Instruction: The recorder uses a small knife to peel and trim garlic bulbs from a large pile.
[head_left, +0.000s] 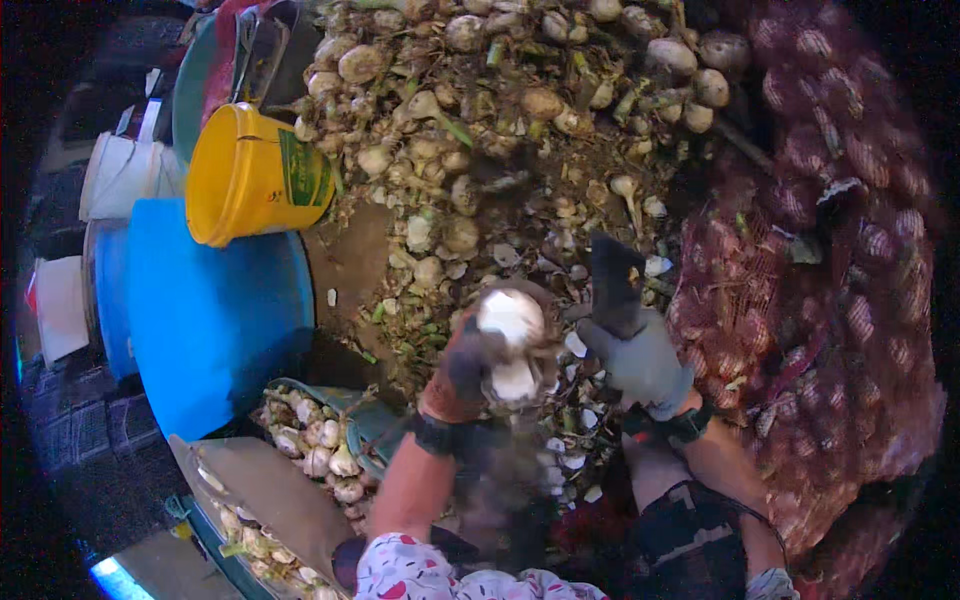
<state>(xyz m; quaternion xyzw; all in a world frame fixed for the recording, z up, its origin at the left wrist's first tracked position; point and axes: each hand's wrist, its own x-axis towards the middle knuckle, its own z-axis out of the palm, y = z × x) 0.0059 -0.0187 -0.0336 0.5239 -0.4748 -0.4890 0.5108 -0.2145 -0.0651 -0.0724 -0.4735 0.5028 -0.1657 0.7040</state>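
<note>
My left hand (466, 358), in a dark glove, grips a pale garlic bulb (510, 315), blurred by motion. Just below that bulb is a second white piece (514, 379), and I cannot tell whether it is held or lies beneath. To the right, my right hand (641, 364), in a grey glove, closes on a dark, flat, blade-like tool (615, 277) that points up and away from me. White peel scraps (574, 344) lie between the hands. Beyond them rises a large heap of garlic bulbs (442, 161) with stalks and roots.
Red mesh sacks of bulbs (802, 360) line the right side. At left lie a blue tub (217, 322) and a tipped yellow bucket (225, 180). Nearer me, garlic bulbs (319, 450) fill a green container (371, 427). Several white buckets (120, 176) stand at far left.
</note>
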